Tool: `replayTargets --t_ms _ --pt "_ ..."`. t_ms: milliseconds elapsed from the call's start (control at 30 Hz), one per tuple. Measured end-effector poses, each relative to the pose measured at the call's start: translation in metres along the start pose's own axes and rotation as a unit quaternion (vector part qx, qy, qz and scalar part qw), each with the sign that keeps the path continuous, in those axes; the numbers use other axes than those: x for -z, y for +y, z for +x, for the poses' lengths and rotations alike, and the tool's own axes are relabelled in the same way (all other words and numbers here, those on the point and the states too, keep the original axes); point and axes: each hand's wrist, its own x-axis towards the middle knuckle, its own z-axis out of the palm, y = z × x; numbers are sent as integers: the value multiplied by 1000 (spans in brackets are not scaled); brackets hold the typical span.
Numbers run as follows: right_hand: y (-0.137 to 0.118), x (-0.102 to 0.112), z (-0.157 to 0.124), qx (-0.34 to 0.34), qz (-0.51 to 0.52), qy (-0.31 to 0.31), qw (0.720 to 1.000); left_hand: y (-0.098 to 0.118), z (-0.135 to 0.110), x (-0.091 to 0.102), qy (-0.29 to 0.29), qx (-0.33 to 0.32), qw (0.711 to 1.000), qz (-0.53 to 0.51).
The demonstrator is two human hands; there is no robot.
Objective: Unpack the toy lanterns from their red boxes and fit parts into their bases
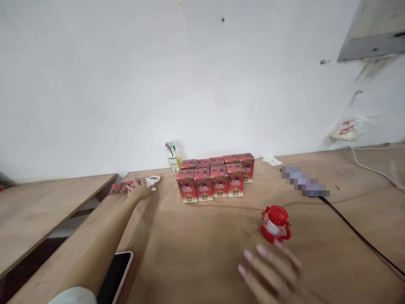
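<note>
My left hand [138,191] is stretched out to the far left of the table, its fingers apart on a flat red printed carton [122,188] with a white flap. Whether the fingertips grip the carton is hard to see. My right hand [274,274], slightly blurred, hovers open at the front right with its fingers spread. Just beyond its fingertips stands a small red toy lantern [276,224] with a clear middle. Several red-and-white boxes [211,183] stand upright in two rows at the table's centre.
A bottle [174,158] with a label stands behind the boxes by the wall. A phone [115,276] lies under my left forearm. At right are a blurred-out device [303,181] with a black cable [354,230] and a white paper scrap [272,160]. A plastic bag [348,128] hangs on the wall.
</note>
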Motion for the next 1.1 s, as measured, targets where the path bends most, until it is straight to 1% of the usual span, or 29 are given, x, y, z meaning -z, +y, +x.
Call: replayTargets --t_ms 33,67,100,167,200,233,267,300,333,367,400,433,467,500,533,567,600,633,667,700,733,767,800,833,933,1000,1100 --pt "6 5 6 -6 -78 66 995 6 -4 -3 16 0 1000 -6" --pt "12 10 14 -42 -148 133 979 13 -8 -3 30 2 999 -11" --pt "17 15 21 -70 -200 164 964 20 -13 -1 52 2 999 -17" --pt "28 21 33 -116 -246 164 948 34 -28 8 114 -19 993 -32" --pt "32 23 37 -139 -253 144 946 41 -39 15 172 -52 983 -46" --pt "36 23 38 -160 -256 119 946 48 -53 23 221 -104 968 -60" --pt "39 23 38 -178 -253 94 946 55 -70 30 249 -162 952 -73" --pt "41 23 37 -192 -245 76 947 63 -91 36 264 -207 938 -91" --pt "42 22 35 -201 -232 67 949 70 -116 41 255 -255 926 -113" --pt "41 21 34 -201 -215 67 953 78 -145 44 229 -303 914 -144" --pt "39 21 33 -192 -191 75 960 85 -175 45 182 -345 901 -190" --pt "36 21 34 -176 -157 91 968 92 -206 44 112 -375 886 -248" --pt "31 20 35 -153 -115 113 975 99 -236 42 46 -373 868 -324" --pt "24 19 37 -128 -64 138 980 106 -264 38 -21 -354 842 -405" --pt "17 18 39 -104 -8 161 981 112 -287 33 -96 -320 808 -485" --pt "10 16 41 -85 48 180 979 117 -306 28 -162 -272 773 -549" --pt "3 14 43 -73 99 192 974 122 -319 23 -216 -233 736 -597" --pt "-4 12 44 -67 141 197 968 125 -326 19 -256 -207 695 -640" --pt "-9 9 45 -66 171 197 963 128 -330 16 -290 -189 656 -670" --pt "-13 7 45 -70 193 192 960 130 -330 14 -318 -180 625 -690" --pt "-15 6 44 -75 210 183 958 131 -328 12 -338 -177 603 -700" --pt "-16 4 43 -82 221 172 957 131 -326 12 -349 -174 593 -705" --pt "-15 3 42 -92 226 166 956 131 -324 12 -349 -169 594 -705" --pt "-14 3 41 -103 226 168 954 131 -322 13 -336 -161 602 -706" --pt "-7 1 40 -136 195 229 944 129 -320 13 -280 -137 637 -705" --pt "-4 -1 39 -151 166 262 939 127 -320 11 -264 -131 653 -697" --pt "-6 -2 36 -148 133 253 947 126 -321 9 -251 -125 664 -693"
